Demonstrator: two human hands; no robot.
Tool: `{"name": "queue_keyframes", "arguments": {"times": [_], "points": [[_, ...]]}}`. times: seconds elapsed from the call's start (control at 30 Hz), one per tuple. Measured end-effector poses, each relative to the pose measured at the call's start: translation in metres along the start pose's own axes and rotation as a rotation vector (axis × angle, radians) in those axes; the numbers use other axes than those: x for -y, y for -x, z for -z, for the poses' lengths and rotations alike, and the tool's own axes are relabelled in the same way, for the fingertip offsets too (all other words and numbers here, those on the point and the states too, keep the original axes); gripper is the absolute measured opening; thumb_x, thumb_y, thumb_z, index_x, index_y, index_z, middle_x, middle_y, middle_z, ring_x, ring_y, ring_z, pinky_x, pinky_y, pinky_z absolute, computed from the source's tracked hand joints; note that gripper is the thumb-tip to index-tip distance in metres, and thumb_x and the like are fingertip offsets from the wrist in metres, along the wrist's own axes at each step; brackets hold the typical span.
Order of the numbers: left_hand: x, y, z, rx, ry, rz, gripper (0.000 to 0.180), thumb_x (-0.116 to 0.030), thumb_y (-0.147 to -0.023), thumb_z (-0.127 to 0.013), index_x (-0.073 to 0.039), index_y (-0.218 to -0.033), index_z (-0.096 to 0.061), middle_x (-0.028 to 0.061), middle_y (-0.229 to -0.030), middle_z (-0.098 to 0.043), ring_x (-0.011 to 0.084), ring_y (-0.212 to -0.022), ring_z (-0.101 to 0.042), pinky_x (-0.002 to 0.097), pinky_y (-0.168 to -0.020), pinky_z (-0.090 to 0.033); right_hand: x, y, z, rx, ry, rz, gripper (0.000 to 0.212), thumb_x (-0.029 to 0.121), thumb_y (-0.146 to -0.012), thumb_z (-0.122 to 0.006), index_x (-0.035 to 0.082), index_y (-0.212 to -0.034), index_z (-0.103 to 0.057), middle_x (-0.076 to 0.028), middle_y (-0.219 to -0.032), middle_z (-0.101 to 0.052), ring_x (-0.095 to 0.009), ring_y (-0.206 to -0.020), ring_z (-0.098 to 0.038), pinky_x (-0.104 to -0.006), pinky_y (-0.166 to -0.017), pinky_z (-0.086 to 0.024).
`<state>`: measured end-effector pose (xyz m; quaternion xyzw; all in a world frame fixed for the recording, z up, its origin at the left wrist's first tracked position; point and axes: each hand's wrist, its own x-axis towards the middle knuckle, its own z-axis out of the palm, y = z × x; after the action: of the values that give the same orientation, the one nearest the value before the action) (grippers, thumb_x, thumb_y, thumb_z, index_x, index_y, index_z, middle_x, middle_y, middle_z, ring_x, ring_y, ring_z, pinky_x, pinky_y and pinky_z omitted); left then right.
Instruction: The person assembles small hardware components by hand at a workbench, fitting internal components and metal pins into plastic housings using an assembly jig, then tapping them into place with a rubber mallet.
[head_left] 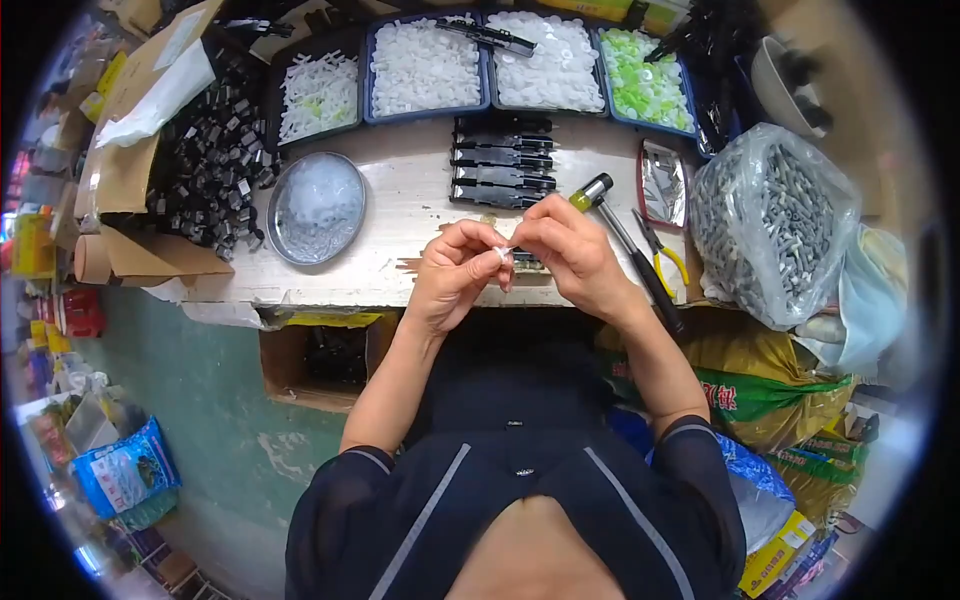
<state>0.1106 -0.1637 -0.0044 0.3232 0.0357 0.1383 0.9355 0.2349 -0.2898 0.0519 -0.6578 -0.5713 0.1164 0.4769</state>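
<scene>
My left hand (455,275) pinches a small white plastic part (503,254) between thumb and forefinger, just above the table's front edge. My right hand (570,250) meets it there, its thumb and fingertips closed beside the part; what they grip is too small to make out. Behind the hands lie several black metal-and-plastic slide-like pieces (502,165) in a stacked row. To the right of them rests a hammer (625,235) with a yellow-and-black head, partly behind my right hand. Next to it are pliers (662,255) with yellow handles.
Trays of white pieces (425,65) and green pieces (645,85) line the back. At left stand a round metal dish (318,208) of whitish paste and a carton (125,165) with black parts. A bag of grey pins (780,220) and a red-rimmed tray (663,215) are at right.
</scene>
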Motion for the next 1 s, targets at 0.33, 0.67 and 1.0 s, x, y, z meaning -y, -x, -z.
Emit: {"name": "queue_keyframes", "arguments": {"times": [0.33,0.67,1.0], "points": [[-0.001,0.003,0.0,-0.012,-0.197,-0.068,0.014,-0.002,-0.083,-0.061,0.0,-0.096,-0.057,0.0105,-0.088,-0.063,0.0167,-0.074,-0.062,0.0281,-0.069,-0.052,-0.004,0.002,-0.004,-0.023,-0.083,0.015,0.016,-0.006,-0.076,-0.058,0.0,-0.091,-0.059,-0.011,-0.086,-0.055,-0.025,-0.077,-0.059,-0.0308,-0.064,-0.048],[0.011,0.012,-0.004,-0.185,-0.746,-0.428,0.024,0.006,-0.084,-0.057,0.0,-0.107,-0.054,0.0125,-0.097,-0.062,0.0165,-0.083,-0.062,0.0274,-0.07,-0.054,-0.001,0.003,-0.007,-0.088,-0.035,0.013,0.015,-0.004,-0.075,-0.062,0.0,-0.089,-0.06,-0.012,-0.081,-0.058,-0.025,-0.071,-0.059,-0.0304,-0.061,-0.048],[-0.005,0.005,-0.007,-0.276,-1.358,-0.636,0.022,0.0,-0.072,-0.067,-0.005,-0.094,-0.063,0.0059,-0.089,-0.064,0.0241,-0.084,-0.055,0.0348,-0.075,-0.043,-0.013,0.009,-0.014,-0.079,0.219,0.056,0.014,0.0,-0.072,-0.067,0.0,-0.084,-0.061,-0.011,-0.078,-0.06,-0.023,-0.066,-0.06,-0.0306,-0.056,-0.047]]}}
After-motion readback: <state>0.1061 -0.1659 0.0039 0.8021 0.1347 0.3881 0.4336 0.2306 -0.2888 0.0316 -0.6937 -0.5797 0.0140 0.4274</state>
